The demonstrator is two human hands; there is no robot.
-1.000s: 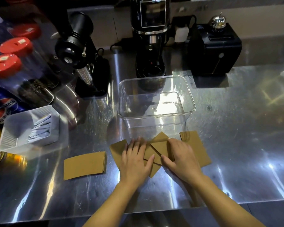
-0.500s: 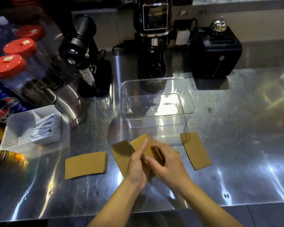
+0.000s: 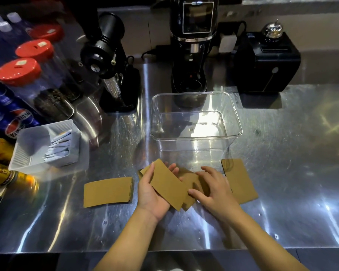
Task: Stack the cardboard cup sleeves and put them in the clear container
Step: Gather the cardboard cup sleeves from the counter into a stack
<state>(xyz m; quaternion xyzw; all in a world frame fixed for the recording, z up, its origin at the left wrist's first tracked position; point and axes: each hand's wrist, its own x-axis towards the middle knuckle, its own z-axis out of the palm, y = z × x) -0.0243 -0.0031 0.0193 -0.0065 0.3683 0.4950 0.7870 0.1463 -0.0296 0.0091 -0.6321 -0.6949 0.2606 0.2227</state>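
Observation:
Brown cardboard cup sleeves lie flat on the steel counter in front of an empty clear container (image 3: pixel 196 132). My left hand (image 3: pixel 152 194) cradles one sleeve (image 3: pixel 167 184) from below, palm up, lifted off the counter. My right hand (image 3: pixel 213 189) presses on a second sleeve (image 3: pixel 192 182) that lies partly under the first; its fingers are bent over the sleeve's right end. One loose sleeve (image 3: pixel 108 191) lies to the left of my hands. Another loose sleeve (image 3: pixel 239 180) lies to the right, below the container's near right corner.
Two black coffee grinders (image 3: pixel 114 61) (image 3: pixel 192 47) and a black box (image 3: pixel 266 61) with a silver bell stand behind the container. Red-lidded jars (image 3: pixel 18 72), cola bottles and a white tray of sachets (image 3: pixel 45 145) line the left. The counter's front edge (image 3: pixel 164 251) runs just below my forearms.
My left hand has turned palm up and lifted one sleeve out of the pile. The pile under my hands has shifted, and the right-hand sleeve now lies apart from it.

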